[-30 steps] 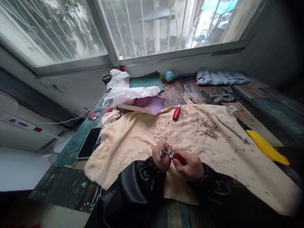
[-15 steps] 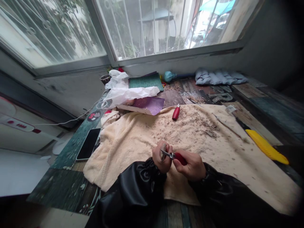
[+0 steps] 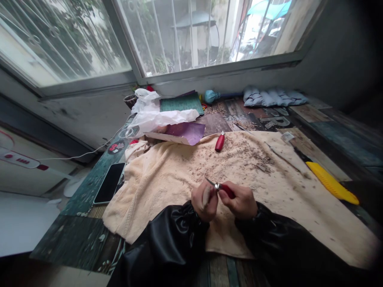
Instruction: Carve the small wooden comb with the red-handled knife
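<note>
**Carving over a chip-strewn towel**

While the left hand (image 3: 204,203) curls its fingers tight round a small pale piece of wood (image 3: 206,196), the right hand (image 3: 239,201) pinches the red handle of a knife (image 3: 223,189), blade tip pointing to ten o'clock just above the wood. Both hover over a cream towel (image 3: 167,175) littered with shavings. At twelve o'clock lies a second red-handled tool (image 3: 219,142); at nine o'clock a dark phone (image 3: 109,182); at three o'clock a yellow tool (image 3: 332,184). At eleven o'clock, a round red-and-black sticker (image 3: 115,147) carries writing too small to read.
</note>
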Tool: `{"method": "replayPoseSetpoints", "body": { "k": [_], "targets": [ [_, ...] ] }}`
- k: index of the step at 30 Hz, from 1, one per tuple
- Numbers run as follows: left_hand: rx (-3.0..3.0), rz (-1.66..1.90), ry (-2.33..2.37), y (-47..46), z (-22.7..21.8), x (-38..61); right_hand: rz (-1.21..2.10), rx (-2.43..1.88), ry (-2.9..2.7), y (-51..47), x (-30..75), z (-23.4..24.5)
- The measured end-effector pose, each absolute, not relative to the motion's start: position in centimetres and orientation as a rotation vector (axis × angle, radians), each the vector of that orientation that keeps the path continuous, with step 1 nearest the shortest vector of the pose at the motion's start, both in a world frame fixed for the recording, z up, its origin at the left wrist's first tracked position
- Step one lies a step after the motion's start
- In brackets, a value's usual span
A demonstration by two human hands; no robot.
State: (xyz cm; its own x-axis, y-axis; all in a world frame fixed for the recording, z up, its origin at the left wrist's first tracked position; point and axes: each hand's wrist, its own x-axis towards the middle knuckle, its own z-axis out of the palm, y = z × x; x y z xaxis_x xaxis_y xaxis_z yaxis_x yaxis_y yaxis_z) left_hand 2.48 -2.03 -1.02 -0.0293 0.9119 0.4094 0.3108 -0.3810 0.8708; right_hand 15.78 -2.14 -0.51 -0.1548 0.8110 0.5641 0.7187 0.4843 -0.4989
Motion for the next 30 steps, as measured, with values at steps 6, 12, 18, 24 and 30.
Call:
{"method": "replayPoseSetpoints", "body": {
  "k": [6,12,18,24,30],
  "targets": [
    [1.564,1.403,1.310,-1.9,-1.3,2.4,0.200,-1.122,-2.015,-2.0,16.5,-0.2],
    [1.583,1.352,1.260,-2.0,-1.3,2.3,0.230,-1.141,-2.042,-2.1,16.5,0.0],
    [1.578,1.370,1.329,-1.9,-0.9,2.6,0.252,-1.101,-2.070,-2.4,16.1,0.2],
    [1.644,1.413,1.270,-2.2,-0.6,2.7,0.200,-1.239,-1.967,-1.7,16.6,-0.9],
    [1.643,1.377,1.273,-2.5,-0.5,2.7,0.234,-1.144,-2.038,-1.5,17.5,-0.2]
  ]
}}
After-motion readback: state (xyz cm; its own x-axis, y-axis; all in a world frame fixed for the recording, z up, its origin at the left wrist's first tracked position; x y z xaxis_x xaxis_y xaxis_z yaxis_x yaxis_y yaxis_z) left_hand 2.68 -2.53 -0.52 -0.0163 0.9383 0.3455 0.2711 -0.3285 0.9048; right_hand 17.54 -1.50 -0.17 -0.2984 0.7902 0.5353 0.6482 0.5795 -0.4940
